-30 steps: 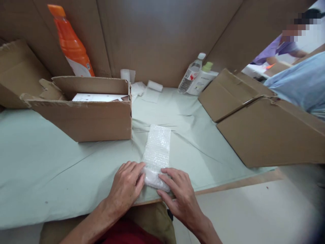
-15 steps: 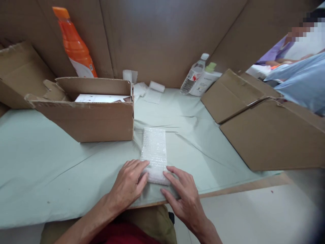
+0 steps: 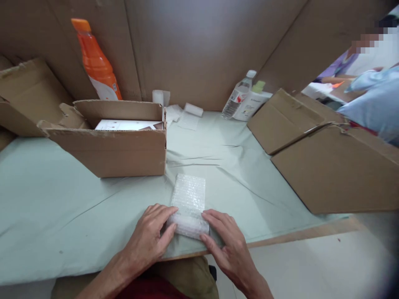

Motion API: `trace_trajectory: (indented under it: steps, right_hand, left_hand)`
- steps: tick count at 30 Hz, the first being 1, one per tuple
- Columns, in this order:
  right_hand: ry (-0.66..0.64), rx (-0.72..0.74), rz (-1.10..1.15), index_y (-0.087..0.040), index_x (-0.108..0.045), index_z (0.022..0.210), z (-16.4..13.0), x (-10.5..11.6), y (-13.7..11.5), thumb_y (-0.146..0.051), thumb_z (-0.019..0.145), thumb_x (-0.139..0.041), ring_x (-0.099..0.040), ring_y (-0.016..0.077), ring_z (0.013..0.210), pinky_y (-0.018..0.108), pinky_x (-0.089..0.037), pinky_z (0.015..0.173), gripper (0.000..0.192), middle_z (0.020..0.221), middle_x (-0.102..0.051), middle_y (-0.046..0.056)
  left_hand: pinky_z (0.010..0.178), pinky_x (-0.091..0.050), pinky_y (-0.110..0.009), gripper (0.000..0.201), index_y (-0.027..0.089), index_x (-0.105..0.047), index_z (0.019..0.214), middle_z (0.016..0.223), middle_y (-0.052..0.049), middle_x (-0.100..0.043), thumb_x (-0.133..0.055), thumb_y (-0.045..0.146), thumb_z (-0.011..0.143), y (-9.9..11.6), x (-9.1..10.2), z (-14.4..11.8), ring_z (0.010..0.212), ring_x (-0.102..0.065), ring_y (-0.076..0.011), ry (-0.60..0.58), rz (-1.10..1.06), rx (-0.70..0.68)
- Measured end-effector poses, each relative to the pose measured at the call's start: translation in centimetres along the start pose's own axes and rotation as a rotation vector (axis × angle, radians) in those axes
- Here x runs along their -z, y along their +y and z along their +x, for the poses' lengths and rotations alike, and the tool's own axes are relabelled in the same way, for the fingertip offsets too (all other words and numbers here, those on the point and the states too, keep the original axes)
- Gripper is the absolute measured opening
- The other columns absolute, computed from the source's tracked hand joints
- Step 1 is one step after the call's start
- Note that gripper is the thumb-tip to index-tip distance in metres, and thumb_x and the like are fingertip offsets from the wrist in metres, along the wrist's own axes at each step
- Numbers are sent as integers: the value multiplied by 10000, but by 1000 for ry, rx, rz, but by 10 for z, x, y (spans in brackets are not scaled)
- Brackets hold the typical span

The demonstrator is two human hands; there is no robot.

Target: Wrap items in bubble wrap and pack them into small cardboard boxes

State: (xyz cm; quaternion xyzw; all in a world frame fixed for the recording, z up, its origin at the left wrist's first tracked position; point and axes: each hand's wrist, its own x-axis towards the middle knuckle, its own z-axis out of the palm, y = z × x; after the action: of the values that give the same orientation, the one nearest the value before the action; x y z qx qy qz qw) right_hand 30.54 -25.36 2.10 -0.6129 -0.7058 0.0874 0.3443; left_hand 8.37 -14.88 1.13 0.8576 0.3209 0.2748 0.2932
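A clear sheet of bubble wrap [image 3: 189, 192] lies on the cloth-covered table close to the front edge, its near end rolled or folded into a thicker bundle. My left hand [image 3: 155, 231] grips the left end of that bundle between thumb and fingers. At the opposite end, my right hand [image 3: 225, 238] holds it the same way, thumb low and fingers on top. Whether something is inside the bundle I cannot make out. Beyond the wrap, on the left, stands an open cardboard box [image 3: 134, 153] with white flat items [image 3: 124, 125] inside.
An orange bottle [image 3: 97, 62] leans at the back left. Pieces of wrap [image 3: 193, 110] lie by the cardboard wall [image 3: 199, 50]. A water bottle [image 3: 237, 97] and a white bottle [image 3: 252, 104] stand at back right. Cardboard boxes [image 3: 336, 174] line the right; a co-worker's sleeve [image 3: 374, 99] shows behind.
The near end of the bubble wrap has become a thicker roll, and its flat part is shorter and nearer me. My right thumb has come in against the roll. The view has tilted slightly.
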Motion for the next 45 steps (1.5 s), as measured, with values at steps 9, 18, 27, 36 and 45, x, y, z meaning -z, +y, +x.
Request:
trace_trajectory:
  steps: [9,18,27,36,45]
  right_hand:
    - [-6,59,35,-220,-572,1250,5,-16,1,-162,968,-565,-648,227,942,389,-506,818,288,1063,-711,80]
    - [42,7,-10,-218,-561,1326,-6,-5,-2,-233,947,-613,-617,274,1137,419,-513,919,382,1269,-650,125]
    - [132,27,-27,-210,-597,1238,9,-24,6,-189,978,-582,-653,212,860,370,-522,768,261,977,-725,66]
    - [158,35,-138,-178,-593,1242,15,-25,6,-222,990,-566,-616,259,1082,406,-482,875,257,1193,-664,129]
    - [102,32,-46,-218,-597,1223,22,-24,7,-149,963,-592,-643,227,977,378,-485,842,270,1078,-717,68]
  left_hand:
    - [958,-537,-401,370,211,-622,1250,1277,-127,-637,-615,190,880,-1,3,-5,1154,-616,-264,79,16,-54]
    - [768,-497,-350,237,168,-629,1153,917,-61,-712,-524,134,944,-4,1,0,849,-620,-210,43,-2,-37]
    - [826,-514,-357,220,157,-628,1152,1048,-94,-690,-553,241,964,-5,-3,5,961,-635,-223,129,26,12]
    - [914,-508,-382,298,192,-618,1184,1143,-84,-689,-488,85,939,-5,-13,16,1045,-621,-228,129,95,-81]
    - [985,-520,-431,448,218,-530,1358,1305,-122,-623,-576,284,918,-5,-16,6,1156,-623,-257,235,-237,295]
